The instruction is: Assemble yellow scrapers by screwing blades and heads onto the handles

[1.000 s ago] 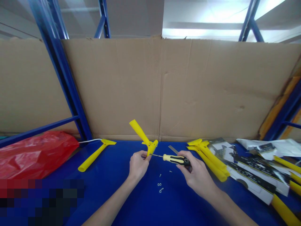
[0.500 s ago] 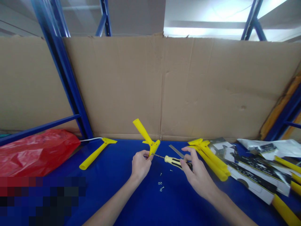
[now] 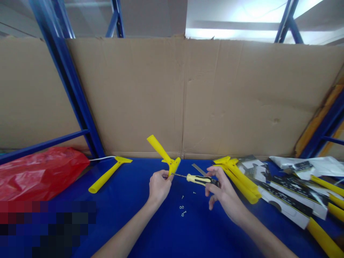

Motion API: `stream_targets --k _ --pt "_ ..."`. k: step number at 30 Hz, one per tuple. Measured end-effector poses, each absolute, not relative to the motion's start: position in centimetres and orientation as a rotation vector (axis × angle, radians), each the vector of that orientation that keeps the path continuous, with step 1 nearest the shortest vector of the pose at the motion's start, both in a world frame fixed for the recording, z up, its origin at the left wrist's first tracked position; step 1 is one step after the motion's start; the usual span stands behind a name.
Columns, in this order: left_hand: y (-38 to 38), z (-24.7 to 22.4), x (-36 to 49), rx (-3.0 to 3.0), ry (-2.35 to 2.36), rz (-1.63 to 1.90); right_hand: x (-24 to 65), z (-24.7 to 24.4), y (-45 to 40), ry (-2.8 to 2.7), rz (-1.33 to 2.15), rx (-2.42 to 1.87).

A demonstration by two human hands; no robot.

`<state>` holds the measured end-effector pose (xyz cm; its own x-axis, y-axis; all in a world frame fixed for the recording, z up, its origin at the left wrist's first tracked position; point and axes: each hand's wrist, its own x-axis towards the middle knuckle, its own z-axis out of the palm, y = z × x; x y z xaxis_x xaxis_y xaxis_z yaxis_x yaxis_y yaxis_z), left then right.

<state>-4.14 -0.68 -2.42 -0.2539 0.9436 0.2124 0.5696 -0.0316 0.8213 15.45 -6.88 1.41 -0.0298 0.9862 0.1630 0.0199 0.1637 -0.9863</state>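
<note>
My left hand (image 3: 159,187) pinches the head of a yellow plastic tool (image 3: 174,166), whose tube-like handle points up and to the left. Between thumb and fingers, my right hand (image 3: 224,191) grips the rear of a cream and black screwdriver (image 3: 200,179). The screwdriver's tip meets the yellow head beside my left fingertips. Just beyond my right fingers a flat metal strip (image 3: 199,169) lies on the blue table (image 3: 150,238). Small screws (image 3: 194,192) and nuts (image 3: 181,207) lie on the table between my forearms.
Another yellow tool (image 3: 106,176) and a red plastic bag (image 3: 43,173) are at the left. To the right lie more yellow tools (image 3: 242,181) and several black-and-white packages (image 3: 288,202). A cardboard panel (image 3: 134,96) stands behind the table, with blue metal posts (image 3: 72,86).
My right fingers have shifted around the screwdriver's handle, the lower ones now extended below it. The screwdriver lies more nearly level. The whole view has shifted slightly.
</note>
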Motion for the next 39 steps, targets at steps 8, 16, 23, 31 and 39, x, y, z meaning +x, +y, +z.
stream_targets --k 8,16,23,31,39 --pt "-1.1 -2.3 -3.7 1.619 1.824 1.182 16.1 0.5 -5.2 -1.326 0.884 -1.424" --pt "-1.1 -2.2 -3.9 1.627 1.866 1.152 16.3 0.4 -5.8 -1.483 0.861 -1.311" --pt "-1.2 -2.1 -3.9 1.623 1.881 1.143 16.3 0.7 -5.9 -1.59 0.667 -1.466" --pt "-1.3 -1.9 -4.0 1.632 1.89 1.141 16.2 0.3 -6.3 -1.653 0.585 -1.272" --pt "-1.4 -2.0 -4.0 1.656 1.881 1.163 16.0 0.5 -6.3 -1.709 0.568 -1.387"
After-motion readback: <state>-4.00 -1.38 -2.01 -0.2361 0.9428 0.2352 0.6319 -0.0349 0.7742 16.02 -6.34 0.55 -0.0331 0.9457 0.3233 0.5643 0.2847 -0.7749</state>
